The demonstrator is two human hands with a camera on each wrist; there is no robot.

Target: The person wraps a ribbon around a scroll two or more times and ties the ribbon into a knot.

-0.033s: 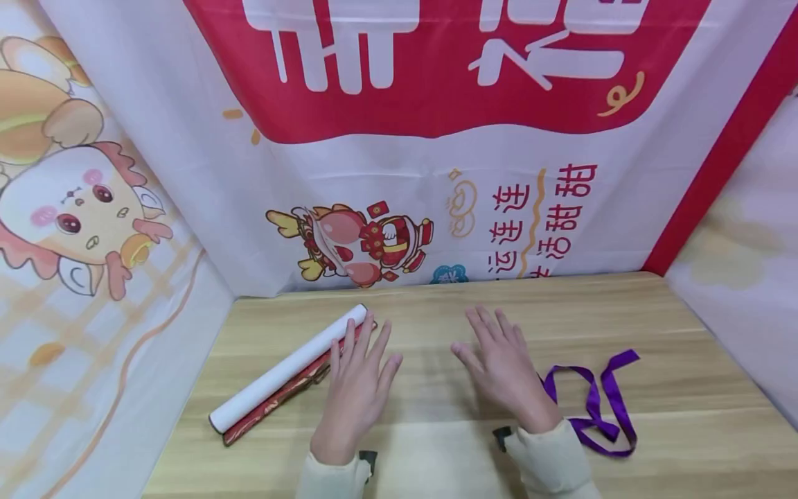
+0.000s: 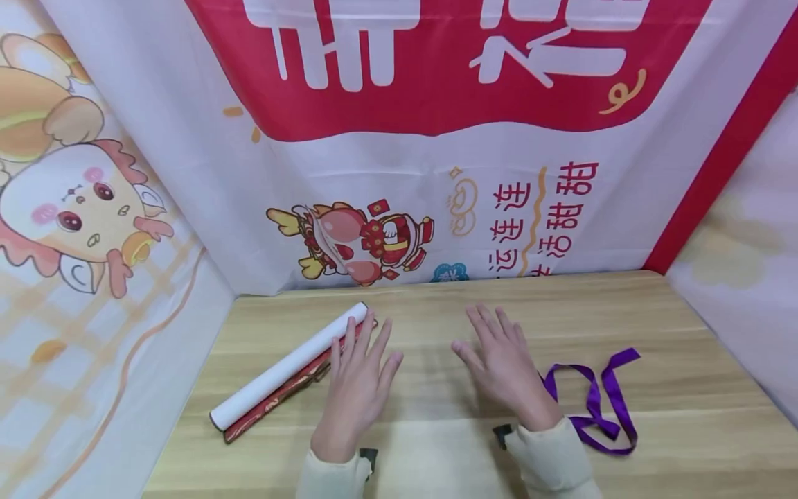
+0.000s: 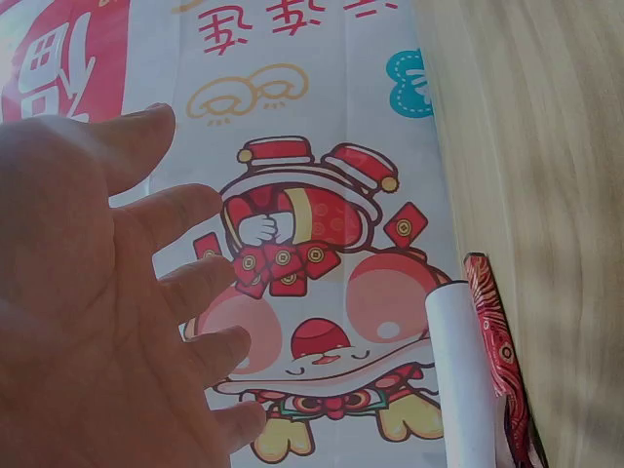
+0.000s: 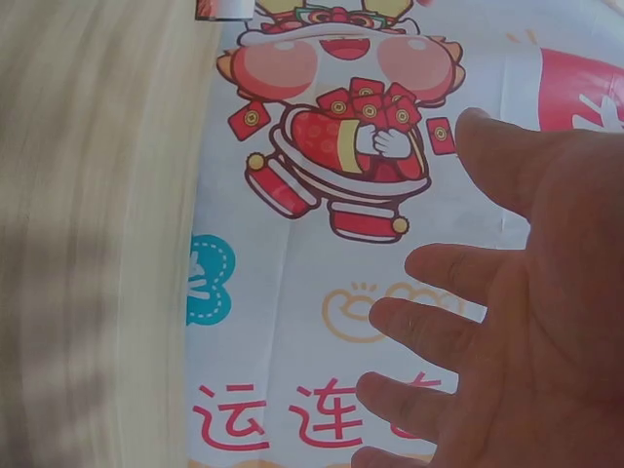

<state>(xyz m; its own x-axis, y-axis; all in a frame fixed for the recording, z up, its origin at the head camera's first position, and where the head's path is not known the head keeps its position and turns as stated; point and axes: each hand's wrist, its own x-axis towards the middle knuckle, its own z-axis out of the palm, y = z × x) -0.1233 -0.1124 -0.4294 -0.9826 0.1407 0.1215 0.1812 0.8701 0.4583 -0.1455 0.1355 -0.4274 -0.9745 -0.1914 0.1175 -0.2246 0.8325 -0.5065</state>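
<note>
My left hand (image 2: pixel 357 395) is held out with straight, spread fingers and holds nothing. In the head view its fingertips overlap the far end of a white rolled sheet (image 2: pixel 289 367) and a long, narrow red patterned piece (image 2: pixel 274 403) beside it. The left wrist view shows the white roll (image 3: pixel 460 370) apart from the palm (image 3: pixel 78 292). My right hand (image 2: pixel 505 367) is likewise spread over the table, with nothing in its grasp. Just right of that wrist a purple ribbon (image 2: pixel 614 395) lies in loose loops, partly hidden behind the hand. The right wrist view shows the bare palm (image 4: pixel 556 283).
A light wooden table (image 2: pixel 424 346) lies under both hands. At its back edge hangs a white and red printed cloth (image 2: pixel 399 163) with cartoon figures and characters. Another patterned cloth (image 2: pixel 168 333) stands along the left side, and a pale one (image 2: pixel 742 305) along the right.
</note>
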